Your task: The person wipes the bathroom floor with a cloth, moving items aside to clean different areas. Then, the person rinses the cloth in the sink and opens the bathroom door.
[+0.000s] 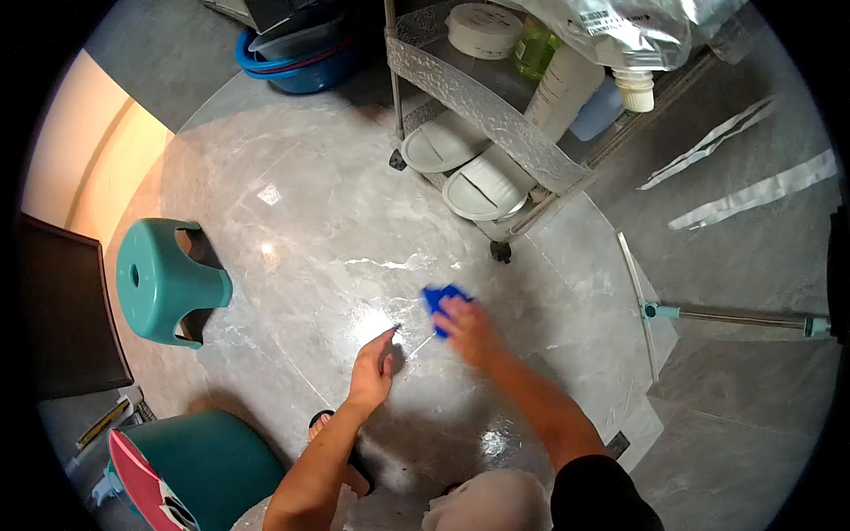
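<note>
Touching blue cloth with blurred right hand, unclear if gripping; extending left hand unclenched above grey floor.

From my remote seat I count: bare hands, two, one left hand and one right hand. Blue cloth, one. Teal stool, one. Green bucket, one. Wheeled rack, one; castors, two visible to me. Round white tub, one. White-capped pouch, one. Squeegee, one. Nested basins, at least two; exact number hidden.
</note>
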`<state>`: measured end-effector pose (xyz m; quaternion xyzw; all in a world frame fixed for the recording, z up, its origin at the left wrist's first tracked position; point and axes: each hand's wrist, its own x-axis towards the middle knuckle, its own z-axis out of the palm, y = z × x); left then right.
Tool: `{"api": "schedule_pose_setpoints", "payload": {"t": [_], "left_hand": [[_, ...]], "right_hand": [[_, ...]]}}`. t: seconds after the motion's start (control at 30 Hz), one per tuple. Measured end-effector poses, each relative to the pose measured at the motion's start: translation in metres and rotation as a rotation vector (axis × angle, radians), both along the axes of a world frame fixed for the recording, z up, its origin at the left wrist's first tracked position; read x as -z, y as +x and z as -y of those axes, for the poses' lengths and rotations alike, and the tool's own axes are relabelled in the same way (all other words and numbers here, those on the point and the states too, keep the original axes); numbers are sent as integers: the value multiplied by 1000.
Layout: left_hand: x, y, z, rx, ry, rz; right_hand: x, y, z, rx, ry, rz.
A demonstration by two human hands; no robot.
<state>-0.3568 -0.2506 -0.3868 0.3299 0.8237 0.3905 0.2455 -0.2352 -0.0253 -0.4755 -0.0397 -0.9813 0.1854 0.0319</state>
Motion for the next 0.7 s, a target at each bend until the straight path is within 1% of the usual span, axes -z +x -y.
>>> {"api": "schedule_pose_setpoints", "payload": {"t": [0.03, 0.07, 0.1, 0.13, 0.2, 0.27, 0.3, 0.37, 0.4, 0.43, 0.47, 0.5, 0.57, 0.6, 0.67, 0.7], "left_hand": [[1, 1, 1, -2, 1, 8], [0, 4, 1, -8, -18, 20], [0, 4, -2, -11, -31, 24], [-1, 2, -6, -13, -44, 26], [-5, -1, -18, 7, 9, 5], [-15, -6, -29, 26, 30, -14], [-23, -10, -36, 37, 28, -21], [-35, -23, -54, 42, 44, 7], [-41, -30, -62, 45, 68, -52], [-50, -36, -73, 49, 95, -111], [-59, -44, -86, 50, 124, -173], [-66, -57, -97, 75, 124, -206], [-76, -84, -129, 33, 205, -216], [-86, -99, -146, 9, 246, -222], [-110, -128, -181, -10, 280, -274], [-127, -141, -193, -23, 292, -296]], "right_hand": [[-10, -2, -6, 137, 7, -10], [-19, -10, -11, 328, -18, -59], [-17, -27, -3, 397, 4, -34], [-15, -41, 9, 262, -20, -26], [-16, -51, 28, -5, -59, -6], [-23, -43, 40, -57, -279, 36], [-30, -38, 37, 38, -369, -69], [-44, -28, 10, 465, -538, -316], [-51, -21, -5, 673, -619, -439], [-81, -19, -22, 785, -551, -566], [-123, -22, -40, 891, -480, -697], [-154, -29, -55, 889, -431, -724], [-204, -40, -84, 896, -326, -795], [-209, -46, -98, 847, -440, -786], [-190, -62, -128, 734, -671, -741], [-184, -72, -134, 792, -656, -735]]}}
